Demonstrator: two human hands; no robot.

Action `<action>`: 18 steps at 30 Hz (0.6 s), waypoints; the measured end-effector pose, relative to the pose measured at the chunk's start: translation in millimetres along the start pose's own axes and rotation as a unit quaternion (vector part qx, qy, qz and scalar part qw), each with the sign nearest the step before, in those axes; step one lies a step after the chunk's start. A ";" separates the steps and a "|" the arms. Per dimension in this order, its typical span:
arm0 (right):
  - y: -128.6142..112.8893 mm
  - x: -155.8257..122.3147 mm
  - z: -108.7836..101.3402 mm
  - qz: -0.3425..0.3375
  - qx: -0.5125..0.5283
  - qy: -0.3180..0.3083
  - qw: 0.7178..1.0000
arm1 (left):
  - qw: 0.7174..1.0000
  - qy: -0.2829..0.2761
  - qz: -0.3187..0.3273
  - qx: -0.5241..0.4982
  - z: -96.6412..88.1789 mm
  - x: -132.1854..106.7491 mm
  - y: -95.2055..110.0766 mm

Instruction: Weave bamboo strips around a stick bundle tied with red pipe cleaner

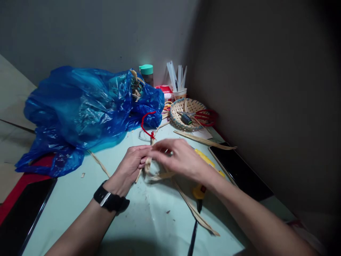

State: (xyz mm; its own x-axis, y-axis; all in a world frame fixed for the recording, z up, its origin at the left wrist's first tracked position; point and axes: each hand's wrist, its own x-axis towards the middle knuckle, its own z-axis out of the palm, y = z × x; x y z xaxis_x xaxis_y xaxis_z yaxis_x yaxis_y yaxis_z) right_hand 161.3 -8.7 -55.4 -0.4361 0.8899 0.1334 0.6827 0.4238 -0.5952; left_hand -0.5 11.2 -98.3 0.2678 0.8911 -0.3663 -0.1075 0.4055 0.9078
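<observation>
Both my hands meet over the middle of the table, at a length of pale dried plant fibre point(147, 166). My left hand point(134, 158), with a black watch on its wrist, pinches the fibre between thumb and fingers. My right hand point(178, 156) is closed at the same spot, its thumb and forefinger together; its fingertips are slightly blurred. A red cord point(143, 124) is knotted round the fibre just above my fingers and curves up to the left. Loose ends of fibre hang below my hands. Under my right wrist lies a yellow glue gun point(199, 192) with a black cable.
A blue plastic bag point(87, 103) fills the back left. Behind are a green-lidded jar point(146, 73), a paper cup point(180, 93) of glue sticks and a woven basket point(174, 113) holding scissors. A phone point(239, 170) lies right, a dark tablet point(23, 217) left. Loose fibre strips point(195, 209) lie about.
</observation>
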 end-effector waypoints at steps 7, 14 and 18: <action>19.4 14.3 13.0 0.066 0.106 -0.033 0.992 | 0.997 -0.009 -0.022 -0.068 -0.3 1.7 1.6; 34.1 28.2 29.0 0.089 0.151 -0.043 0.984 | 1.000 0.001 0.015 -0.001 5.3 -0.6 1.2; 36.7 28.1 29.0 0.094 0.152 -0.038 0.983 | 0.995 0.057 0.059 0.065 9.9 -2.6 -3.5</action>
State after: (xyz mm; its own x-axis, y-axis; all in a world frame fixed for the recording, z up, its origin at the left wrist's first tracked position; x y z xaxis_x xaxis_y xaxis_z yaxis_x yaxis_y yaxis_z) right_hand 157.1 27.0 -96.5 -0.3695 0.9277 -0.0534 0.5540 0.1738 -0.8142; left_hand 8.6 5.4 -98.5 0.1497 0.9513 -0.2694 -0.0051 0.2732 0.9619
